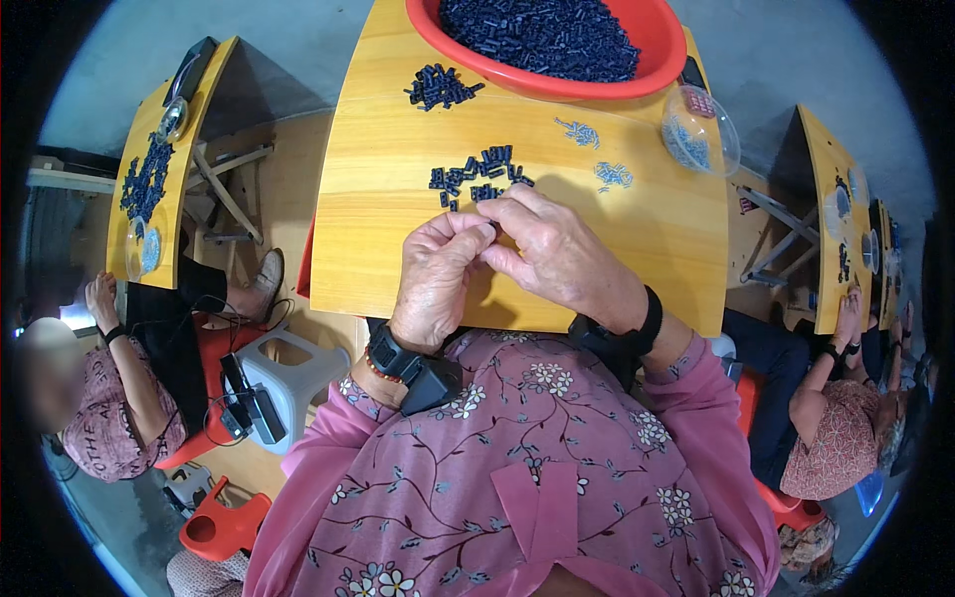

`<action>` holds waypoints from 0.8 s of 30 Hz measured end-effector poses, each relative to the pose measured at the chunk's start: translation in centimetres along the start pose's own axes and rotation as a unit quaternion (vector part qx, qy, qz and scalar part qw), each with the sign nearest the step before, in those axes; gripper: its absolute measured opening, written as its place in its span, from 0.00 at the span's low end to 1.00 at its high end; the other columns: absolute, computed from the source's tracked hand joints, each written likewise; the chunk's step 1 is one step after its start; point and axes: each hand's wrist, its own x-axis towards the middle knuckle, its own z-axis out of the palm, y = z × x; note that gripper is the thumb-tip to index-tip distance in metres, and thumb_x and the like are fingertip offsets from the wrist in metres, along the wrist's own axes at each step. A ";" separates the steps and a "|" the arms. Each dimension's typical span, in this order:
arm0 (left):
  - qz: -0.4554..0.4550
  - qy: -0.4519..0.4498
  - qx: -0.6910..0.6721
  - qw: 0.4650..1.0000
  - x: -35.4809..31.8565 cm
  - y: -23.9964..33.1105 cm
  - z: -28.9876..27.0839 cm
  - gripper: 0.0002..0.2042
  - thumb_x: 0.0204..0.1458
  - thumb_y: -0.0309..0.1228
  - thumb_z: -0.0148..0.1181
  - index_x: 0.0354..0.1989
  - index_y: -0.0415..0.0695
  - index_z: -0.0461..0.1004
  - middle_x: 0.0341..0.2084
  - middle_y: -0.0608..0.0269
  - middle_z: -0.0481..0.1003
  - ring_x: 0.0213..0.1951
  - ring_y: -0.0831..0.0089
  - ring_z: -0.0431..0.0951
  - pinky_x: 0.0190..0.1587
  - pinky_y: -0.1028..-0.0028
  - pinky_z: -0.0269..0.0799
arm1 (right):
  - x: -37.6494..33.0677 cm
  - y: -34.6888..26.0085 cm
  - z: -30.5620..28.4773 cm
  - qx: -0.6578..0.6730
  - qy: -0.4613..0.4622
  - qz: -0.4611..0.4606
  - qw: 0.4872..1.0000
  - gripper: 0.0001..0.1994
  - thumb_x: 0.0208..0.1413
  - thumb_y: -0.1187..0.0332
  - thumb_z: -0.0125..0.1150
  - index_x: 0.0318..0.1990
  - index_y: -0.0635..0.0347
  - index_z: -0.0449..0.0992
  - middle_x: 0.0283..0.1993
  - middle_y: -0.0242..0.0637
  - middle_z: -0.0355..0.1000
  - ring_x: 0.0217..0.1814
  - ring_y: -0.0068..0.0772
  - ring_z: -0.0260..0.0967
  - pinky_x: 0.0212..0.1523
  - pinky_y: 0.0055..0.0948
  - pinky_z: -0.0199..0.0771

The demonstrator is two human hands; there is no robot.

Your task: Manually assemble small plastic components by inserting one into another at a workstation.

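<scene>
Over the near part of the yellow table, my left hand (430, 274) and my right hand (557, 244) meet fingertip to fingertip. Both are closed in a pinch around a small black piece (493, 229), mostly covered by the fingers. Just beyond the fingertips lies a loose group of small black plastic pieces (468, 176). Farther off, to the left, is a denser heap of similar black pieces (438, 88). To the right of my hands, two little piles of thin silvery pins (614, 176) rest on the wood.
A red basin (527, 84) full of black pieces stands at the far edge. Right of it is a clear plastic bowl (731, 149) holding pins. People sit at similar tables on either side. A grey stool (288, 383) with a black device stands at left.
</scene>
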 end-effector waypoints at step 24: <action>0.063 0.002 0.155 0.986 -0.5 0.9 0.0 0.02 0.55 0.19 0.58 0.32 0.36 0.76 0.28 0.64 0.77 0.31 0.80 0.75 0.38 0.79 0.72 | 0.2 1.0 0.2 -0.064 -0.103 -0.005 0.993 0.10 0.52 0.69 0.62 0.35 0.65 0.68 0.34 0.46 0.67 0.37 0.51 0.69 0.36 0.44 0.70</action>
